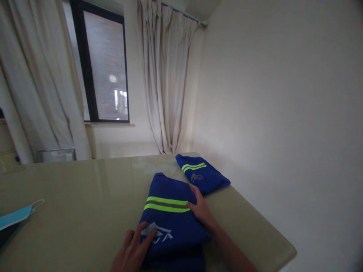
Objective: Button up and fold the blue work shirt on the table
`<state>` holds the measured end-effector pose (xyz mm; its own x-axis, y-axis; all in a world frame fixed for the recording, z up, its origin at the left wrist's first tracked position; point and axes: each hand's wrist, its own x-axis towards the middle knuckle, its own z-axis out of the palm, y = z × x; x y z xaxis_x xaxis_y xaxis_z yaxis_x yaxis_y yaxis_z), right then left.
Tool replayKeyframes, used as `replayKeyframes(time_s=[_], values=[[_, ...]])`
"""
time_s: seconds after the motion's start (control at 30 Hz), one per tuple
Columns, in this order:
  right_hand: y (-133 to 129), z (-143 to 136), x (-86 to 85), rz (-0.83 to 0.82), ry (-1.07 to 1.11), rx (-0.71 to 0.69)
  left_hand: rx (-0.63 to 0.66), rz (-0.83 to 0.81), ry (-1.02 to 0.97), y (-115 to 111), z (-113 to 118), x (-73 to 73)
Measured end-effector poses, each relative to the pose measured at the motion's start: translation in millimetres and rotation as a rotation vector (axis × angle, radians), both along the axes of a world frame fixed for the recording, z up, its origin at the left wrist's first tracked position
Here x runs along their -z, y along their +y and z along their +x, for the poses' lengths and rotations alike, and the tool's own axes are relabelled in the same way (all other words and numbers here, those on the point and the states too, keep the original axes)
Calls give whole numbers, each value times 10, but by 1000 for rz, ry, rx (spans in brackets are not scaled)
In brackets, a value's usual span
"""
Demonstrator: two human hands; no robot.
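Observation:
A folded blue work garment lies on the table in front of me, with yellow-green stripes around a grey band and a pale printed logo. My left hand is at its lower left, thumb and index finger closed on the cloth beside the logo. At the right edge, my right hand grips the fabric, its thumb on top near the stripes and some fingertips hidden. A second folded blue garment with the same kind of stripes lies just beyond, toward the table's right edge.
The table has a pale, glossy top and a rounded right corner. A light blue face mask lies over a dark flat object at far left. Behind are a wall, curtains and a dark-framed window.

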<state>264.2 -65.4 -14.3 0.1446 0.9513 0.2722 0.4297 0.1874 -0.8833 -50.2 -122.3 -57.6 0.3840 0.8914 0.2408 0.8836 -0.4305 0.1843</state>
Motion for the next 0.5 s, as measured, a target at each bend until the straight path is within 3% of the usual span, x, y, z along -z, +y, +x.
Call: replayKeyframes(time_s=[0.17, 0.23, 0.33, 0.43, 0.5], values=[[-94, -196, 95, -49, -418, 55, 23, 26, 121, -21, -9, -65], [-125, -282, 76, -61, -498, 71, 117, -7, 109, -12, 116, -156], [-161, -348, -75, -113, -600, 74, 376, -83, 63, -23, 483, -203], [-175, -380, -321, -134, -776, 141, 521, 57, -3, -184, 944, 1], [-168, -427, -438, -56, -868, 159, 383, 240, -89, -374, 1200, 208]])
